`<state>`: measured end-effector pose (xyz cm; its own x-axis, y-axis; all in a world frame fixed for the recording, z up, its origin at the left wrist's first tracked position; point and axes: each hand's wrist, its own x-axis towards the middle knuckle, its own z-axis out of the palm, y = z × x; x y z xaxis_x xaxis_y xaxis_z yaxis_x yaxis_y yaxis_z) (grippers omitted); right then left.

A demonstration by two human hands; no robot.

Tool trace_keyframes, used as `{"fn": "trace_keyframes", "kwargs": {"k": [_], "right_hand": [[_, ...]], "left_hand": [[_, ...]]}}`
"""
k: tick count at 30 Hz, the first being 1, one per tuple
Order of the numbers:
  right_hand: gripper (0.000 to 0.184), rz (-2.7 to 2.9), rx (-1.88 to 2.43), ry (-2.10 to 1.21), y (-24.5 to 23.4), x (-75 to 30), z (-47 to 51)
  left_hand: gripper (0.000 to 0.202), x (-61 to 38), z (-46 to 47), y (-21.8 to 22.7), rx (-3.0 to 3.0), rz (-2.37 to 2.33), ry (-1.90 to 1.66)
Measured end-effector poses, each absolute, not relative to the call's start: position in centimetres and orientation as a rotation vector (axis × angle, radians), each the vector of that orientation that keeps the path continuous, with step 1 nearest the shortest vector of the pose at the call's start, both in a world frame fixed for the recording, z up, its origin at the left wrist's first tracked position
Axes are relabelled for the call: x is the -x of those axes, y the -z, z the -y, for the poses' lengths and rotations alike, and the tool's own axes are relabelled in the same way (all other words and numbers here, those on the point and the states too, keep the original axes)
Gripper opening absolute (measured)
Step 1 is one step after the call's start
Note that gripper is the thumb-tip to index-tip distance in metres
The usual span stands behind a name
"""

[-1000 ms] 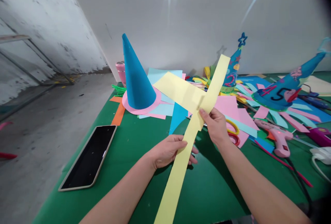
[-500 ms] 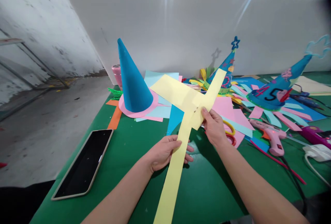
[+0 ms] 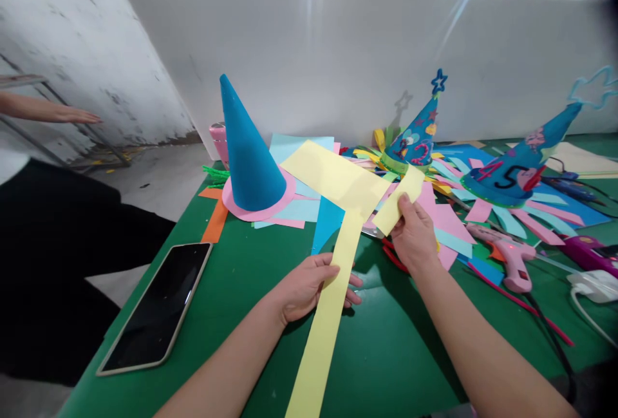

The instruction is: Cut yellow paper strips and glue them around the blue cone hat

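My left hand [image 3: 309, 286] is closed on a long pale yellow paper strip [image 3: 323, 321], thumb on top and fingers behind it. The strip runs from the bottom edge up to a wider yellow paper piece [image 3: 338, 176] lying beyond. Between thumb and fingers my right hand [image 3: 415, 231] pinches a short, slightly bent yellow paper piece [image 3: 398, 199], apart from the long strip. Under and beside that hand lie scissors with a red handle [image 3: 393, 257], partly hidden. A plain blue cone hat [image 3: 253, 167] with a pink brim stands behind my left hand.
A phone [image 3: 159, 305] lies at the left of the green table [image 3: 232, 295]. Two decorated cone hats, one with a 2 [image 3: 410, 141] and one with a 5 [image 3: 524, 160], stand at right near a pink glue gun [image 3: 506, 250]. Another person [image 3: 58, 231] is at left.
My right hand has moved slightly right and down, and its short yellow piece now sits apart from the long strip. My left hand stays put. Another person has appeared at left.
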<state>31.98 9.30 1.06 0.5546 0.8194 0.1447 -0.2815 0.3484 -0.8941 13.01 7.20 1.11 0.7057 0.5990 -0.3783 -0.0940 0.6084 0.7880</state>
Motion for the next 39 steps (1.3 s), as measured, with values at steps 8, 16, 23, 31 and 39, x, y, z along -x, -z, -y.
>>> {"fn": "trace_keyframes", "kwargs": {"k": [8, 16, 23, 31, 39], "right_hand": [[0.027, 0.674, 0.962, -0.786, -1.2, -31.8, -8.9], [0.024, 0.814, 1.007, -0.89, -1.2, -31.6, -8.8], [0.023, 0.957, 1.119, -0.851, -1.2, -31.2, -8.5], [0.021, 1.131, 1.206, -0.708, -1.1, -29.2, -7.4], [0.021, 1.261, 1.178, -0.795, -0.9, -28.1, -6.8]], "left_hand": [[0.018, -12.9, -7.4, -1.0, -0.827, -0.673, -0.448], [0.011, -12.9, -7.1, -0.8, -0.839, -0.65, -0.396], [0.014, -12.9, -6.7, -0.7, -0.852, -0.61, -0.334], [0.023, -13.4, -6.2, -1.2, -0.842, -0.643, -0.427], [0.027, -14.0, -6.2, -0.6, -0.857, -0.752, -0.611]]}}
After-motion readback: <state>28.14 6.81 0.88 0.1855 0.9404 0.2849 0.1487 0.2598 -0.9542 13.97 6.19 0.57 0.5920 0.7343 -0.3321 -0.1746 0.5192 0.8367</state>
